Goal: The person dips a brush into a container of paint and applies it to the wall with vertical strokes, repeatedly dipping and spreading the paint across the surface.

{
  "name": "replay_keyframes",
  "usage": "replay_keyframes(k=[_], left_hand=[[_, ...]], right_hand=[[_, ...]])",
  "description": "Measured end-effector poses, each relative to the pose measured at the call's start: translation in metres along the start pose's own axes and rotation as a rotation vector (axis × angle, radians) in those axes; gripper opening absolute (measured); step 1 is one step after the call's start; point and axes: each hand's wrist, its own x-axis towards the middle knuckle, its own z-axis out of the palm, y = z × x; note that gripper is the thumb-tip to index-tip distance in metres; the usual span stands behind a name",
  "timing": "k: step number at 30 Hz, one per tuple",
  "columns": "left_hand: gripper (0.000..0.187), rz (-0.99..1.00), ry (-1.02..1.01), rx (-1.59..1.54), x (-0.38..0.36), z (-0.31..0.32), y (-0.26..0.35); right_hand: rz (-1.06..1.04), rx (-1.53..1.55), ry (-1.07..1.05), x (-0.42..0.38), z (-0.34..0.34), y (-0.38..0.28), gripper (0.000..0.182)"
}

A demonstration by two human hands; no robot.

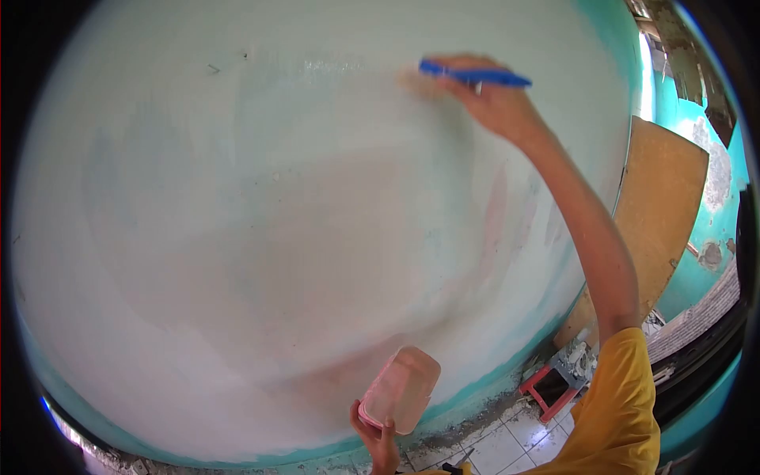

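My right hand (495, 99) is raised to the upper right part of the wall (332, 222), fingers closed round the blue handle of a paintbrush (507, 77). Pale bristles at the brush's left end look to be against the wall, though they are blurred. Down at the bottom centre, my left hand (378, 443) grips the lower edge of a pink plastic container (404, 388), thumb over its rim. Some pale stuff shows inside the container. A wet, shiny streak lies on the wall to the left of the brush.
A red and grey stool (550, 389) stands on the tiled floor (499, 447) at lower right. Behind my right arm a brown board (661, 198) leans near a peeling turquoise wall (689, 119). A small nail (214, 69) sticks out at upper left.
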Motion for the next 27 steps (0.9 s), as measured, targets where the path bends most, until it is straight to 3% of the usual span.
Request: replay_keyframes(k=[1, 3, 6, 11, 13, 15, 16, 17, 19, 20, 22, 23, 25, 27], left_hand=[[0.104, 0.019, -0.017, -0.062, -0.001, -0.001, -0.003], [0.102, 0.021, -0.016, -0.053, -0.002, 0.000, -0.004], [0.101, 0.019, -0.016, -0.053, -0.003, 0.001, 0.002], [0.105, 0.008, -0.005, -0.021, 0.001, -0.003, 0.003], [0.106, 0.008, 0.000, -0.019, 0.002, -0.001, 0.006], [0.106, 0.012, -0.002, -0.009, 0.005, -0.002, 0.004], [0.107, 0.025, -0.003, -0.007, 0.005, -0.002, 0.004], [0.107, 0.014, -0.001, 0.001, 0.006, 0.000, 0.007], [0.109, 0.025, 0.007, -0.048, 0.010, 0.010, 0.012], [0.109, 0.006, 0.012, -0.037, 0.012, 0.014, 0.015], [0.109, 0.045, -0.037, -0.053, 0.016, 0.021, 0.018], [0.109, 0.015, -0.028, -0.037, 0.019, 0.024, 0.017], [0.108, 0.099, -0.067, 0.026, 0.021, 0.028, 0.014], [0.107, 0.094, -0.094, 0.051, 0.023, 0.036, 0.020]], right_hand=[[0.008, 0.007, -0.006, 0.005, 0.001, 0.001, 0.026], [-0.024, -0.073, 0.192, 0.008, 0.002, -0.003, 0.025], [-0.169, -0.045, 0.081, -0.059, 0.033, -0.008, 0.030], [-0.089, 0.241, -0.450, -0.202, 0.035, -0.102, 0.035], [-0.112, 0.296, -0.482, -0.240, 0.039, -0.118, 0.039], [0.163, 0.429, -0.573, -0.262, 0.033, -0.135, 0.038], [0.300, 0.467, -0.470, -0.273, 0.031, -0.144, 0.035], [0.312, 0.472, -0.476, -0.281, 0.028, -0.152, 0.035], [0.649, 0.634, -0.314, -0.298, 0.021, -0.167, 0.041], [0.668, 0.639, -0.324, -0.309, 0.019, -0.178, 0.041], [1.130, 0.897, -0.030, -0.333, 0.016, -0.201, 0.038], [1.163, 0.898, -0.044, -0.340, 0.012, -0.210, 0.038], [1.446, 1.077, 0.233, -0.354, 0.000, -0.231, 0.036], [1.521, 1.056, 0.255, -0.370, -0.009, -0.249, 0.032]])
